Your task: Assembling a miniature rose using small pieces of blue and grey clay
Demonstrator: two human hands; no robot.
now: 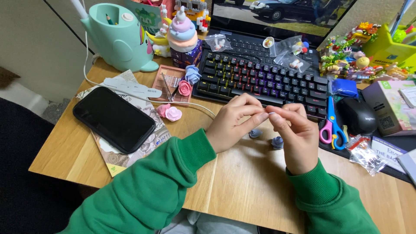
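Both hands, left hand and right hand, grips pinched together on tiny piece; I judge it light, soft; hold by edges.

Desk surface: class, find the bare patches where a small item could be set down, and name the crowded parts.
Bare wood lies at the near edge, between the two green sleeves below the left hand and right hand. A narrower strip lies left of the black phone. It is crowded around the keyboard, scissors, mouse and toy bricks.
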